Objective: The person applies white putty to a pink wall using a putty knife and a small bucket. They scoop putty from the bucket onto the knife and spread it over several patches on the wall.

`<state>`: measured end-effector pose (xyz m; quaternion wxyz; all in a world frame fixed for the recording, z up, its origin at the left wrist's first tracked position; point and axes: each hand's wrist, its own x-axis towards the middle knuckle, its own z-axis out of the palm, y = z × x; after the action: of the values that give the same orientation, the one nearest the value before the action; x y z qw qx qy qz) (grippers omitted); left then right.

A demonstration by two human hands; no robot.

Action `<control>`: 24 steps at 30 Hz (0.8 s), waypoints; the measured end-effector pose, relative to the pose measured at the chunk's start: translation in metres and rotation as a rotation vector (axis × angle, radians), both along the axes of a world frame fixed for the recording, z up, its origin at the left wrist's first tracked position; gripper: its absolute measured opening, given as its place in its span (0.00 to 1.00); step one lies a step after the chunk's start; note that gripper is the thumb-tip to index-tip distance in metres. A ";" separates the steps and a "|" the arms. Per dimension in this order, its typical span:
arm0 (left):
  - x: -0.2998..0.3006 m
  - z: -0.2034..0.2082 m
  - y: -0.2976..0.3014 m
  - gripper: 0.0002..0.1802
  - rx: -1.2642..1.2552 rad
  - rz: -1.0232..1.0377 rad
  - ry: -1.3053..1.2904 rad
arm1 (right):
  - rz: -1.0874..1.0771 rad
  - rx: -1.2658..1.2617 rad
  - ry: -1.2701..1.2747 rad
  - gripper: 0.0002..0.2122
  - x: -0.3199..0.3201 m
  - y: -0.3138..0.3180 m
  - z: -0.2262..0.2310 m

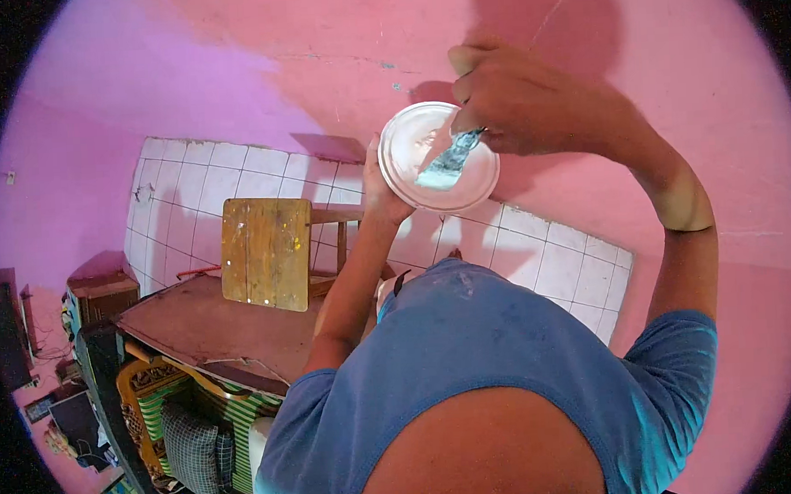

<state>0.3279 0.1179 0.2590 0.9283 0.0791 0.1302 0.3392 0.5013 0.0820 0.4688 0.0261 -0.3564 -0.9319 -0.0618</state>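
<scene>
My left hand [384, 194] holds a round white plastic lid or shallow tub [395, 172] from its left side, fingers partly hidden behind the rim. Whitish paste is smeared inside it. Over the dish, my right hand [508, 92] is closed around a putty knife [449, 161], whose handle is mostly covered by the fingers. The blade points down and left, with pale paste along its edge, and overlaps the dish's inner surface; whether it touches cannot be told. Behind both hands stands a pink wall [342, 37] with a thin crack and small chipped spots.
A wooden stool [266, 253] with paint specks stands left of my left arm, on white floor tiles [203, 180]. Nearer are a brown-topped surface [205, 321] and a carved chair with a checked cushion [192, 450]. Lilac paint [168, 89] covers the wall's left part.
</scene>
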 end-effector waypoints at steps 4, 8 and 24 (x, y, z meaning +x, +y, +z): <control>0.004 0.006 0.000 0.34 0.032 0.002 -0.059 | 0.067 0.049 0.049 0.04 -0.006 0.005 -0.010; 0.003 0.015 -0.004 0.32 0.094 0.008 -0.030 | 0.028 -0.049 -0.059 0.05 0.003 0.015 -0.002; -0.002 0.021 -0.013 0.30 0.199 0.070 0.006 | -0.084 -0.106 0.145 0.05 0.024 0.018 -0.010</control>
<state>0.3263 0.1049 0.2799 0.9031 0.1675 0.1015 0.3822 0.5249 0.1001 0.4584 0.0718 -0.3996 -0.9138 0.0123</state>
